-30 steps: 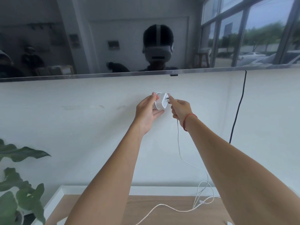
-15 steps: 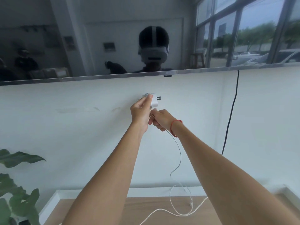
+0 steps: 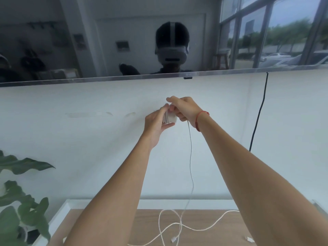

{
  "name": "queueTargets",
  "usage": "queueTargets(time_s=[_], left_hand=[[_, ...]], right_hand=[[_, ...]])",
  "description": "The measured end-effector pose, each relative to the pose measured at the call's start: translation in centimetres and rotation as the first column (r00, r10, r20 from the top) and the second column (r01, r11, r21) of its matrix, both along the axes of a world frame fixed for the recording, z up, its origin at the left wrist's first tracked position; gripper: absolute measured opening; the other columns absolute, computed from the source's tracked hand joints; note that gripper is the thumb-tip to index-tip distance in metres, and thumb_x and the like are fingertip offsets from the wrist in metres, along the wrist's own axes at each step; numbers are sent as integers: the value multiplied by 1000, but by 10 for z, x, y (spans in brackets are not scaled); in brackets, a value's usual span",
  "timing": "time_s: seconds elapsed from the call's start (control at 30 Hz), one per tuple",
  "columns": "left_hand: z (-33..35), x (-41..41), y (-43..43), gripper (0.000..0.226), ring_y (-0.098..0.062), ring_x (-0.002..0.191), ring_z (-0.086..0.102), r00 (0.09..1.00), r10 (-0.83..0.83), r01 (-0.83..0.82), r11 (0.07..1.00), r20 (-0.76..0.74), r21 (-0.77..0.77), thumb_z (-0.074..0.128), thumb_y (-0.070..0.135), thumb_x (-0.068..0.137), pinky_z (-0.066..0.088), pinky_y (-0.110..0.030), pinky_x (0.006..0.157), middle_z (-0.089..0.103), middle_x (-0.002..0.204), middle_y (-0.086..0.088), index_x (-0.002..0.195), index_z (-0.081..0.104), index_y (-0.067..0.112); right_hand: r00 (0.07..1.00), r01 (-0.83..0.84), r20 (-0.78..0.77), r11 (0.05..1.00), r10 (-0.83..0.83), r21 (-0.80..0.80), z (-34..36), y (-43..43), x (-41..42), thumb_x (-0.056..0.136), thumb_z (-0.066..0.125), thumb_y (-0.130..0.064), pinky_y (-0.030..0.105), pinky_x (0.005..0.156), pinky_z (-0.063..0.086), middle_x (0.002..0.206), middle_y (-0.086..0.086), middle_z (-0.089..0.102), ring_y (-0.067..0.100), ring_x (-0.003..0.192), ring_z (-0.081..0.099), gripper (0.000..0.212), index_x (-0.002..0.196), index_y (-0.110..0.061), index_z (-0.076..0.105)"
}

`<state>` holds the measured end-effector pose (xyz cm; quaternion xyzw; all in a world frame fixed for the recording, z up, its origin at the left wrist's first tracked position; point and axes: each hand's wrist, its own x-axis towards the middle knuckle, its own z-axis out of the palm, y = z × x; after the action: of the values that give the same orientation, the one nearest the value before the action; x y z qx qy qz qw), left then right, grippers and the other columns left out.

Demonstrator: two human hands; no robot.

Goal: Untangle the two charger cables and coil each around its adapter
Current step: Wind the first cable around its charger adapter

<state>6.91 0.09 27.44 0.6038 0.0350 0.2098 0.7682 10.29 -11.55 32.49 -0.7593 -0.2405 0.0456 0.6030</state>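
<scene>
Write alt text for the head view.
Two hands wind a white cable around a white adapter, left hand gripping it, right hand guiding the cable. The slack hangs to loops on a wooden table.

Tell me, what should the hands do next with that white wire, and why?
Probably another wrap: the right hand should carry the thin white cable once more around the small white adapter gripped by the left hand. Several turns already sit on it, yet a long stretch hangs down and loops on the wooden tabletop.

No legible text, no labels, brands, numbers or signs anywhere in view
</scene>
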Motion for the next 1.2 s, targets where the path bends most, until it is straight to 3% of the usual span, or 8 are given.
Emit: queueTargets(time_s=[0.1,0.23,0.5,0.73,0.83,1.0,1.13,1.2], left_hand=[[2,-6,3,23,-20,97,67,998,-52,52,999,28,-13,68,31,88,59,-35,81,69,99,-4,93,75,10],[2,-9,7,21,-19,94,65,994,-103,102,993,23,63,70,28,88,59,-31,78,68,104,-6,95,74,9],[2,-9,3,20,-17,89,64,1000,-15,16,997,-20,74,67,30,90,59,-33,82,69,100,-2,96,72,11],[12,-14,-4,15,-24,91,65,997,-81,81,997,-7,6,66,29,90,55,-39,92,65,93,2,86,71,15],[15,-15,-5,17,-28,97,66,991,-137,137,989,1,-62,65,32,90,52,-43,96,63,104,-3,91,69,16],[14,-16,-6,18,-22,107,64,975,-224,224,971,5,-85,61,41,91,42,-47,105,63,116,-3,92,69,24],[19,-15,-11,21,-15,122,55,979,-204,204,976,7,-80,56,46,92,21,-47,110,63,127,3,99,68,30],[24,-15,-16,22,-18,121,56,984,-178,179,978,25,-103,57,45,92,23,-47,107,65,122,5,104,68,30]], right_hand=[[991,-90,-90,993,96,72,4,-7,-1,86,52,-28,23,41,16,50,-7,22,13,45,16,29,59,-16,50],[997,-37,-67,994,44,101,0,-11,3,87,53,-23,22,40,17,50,-6,22,13,45,17,27,61,-15,56],[991,114,52,987,-121,114,-10,-12,11,80,72,-45,23,45,29,45,-8,35,16,48,29,34,60,-18,64],[988,153,-39,958,-148,242,-21,-11,8,79,71,-49,19,46,31,47,-13,47,9,45,39,41,64,-16,53],[984,154,-132,940,-119,304,-22,-10,7,80,68,-52,21,46,28,46,-10,36,10,42,29,45,63,-20,42],[970,149,-237,913,-60,379,-24,-7,2,87,61,-48,21,47,28,50,-7,36,10,43,28,36,68,-19,51],[962,221,-227,924,-153,312,-38,2,0,94,49,-41,22,44,26,58,-4,38,10,41,30,36,67,-17,49],[954,260,-208,942,-216,214,-48,9,-4,96,42,-39,23,45,28,59,-2,42,13,44,34,39,67,-14,52]])
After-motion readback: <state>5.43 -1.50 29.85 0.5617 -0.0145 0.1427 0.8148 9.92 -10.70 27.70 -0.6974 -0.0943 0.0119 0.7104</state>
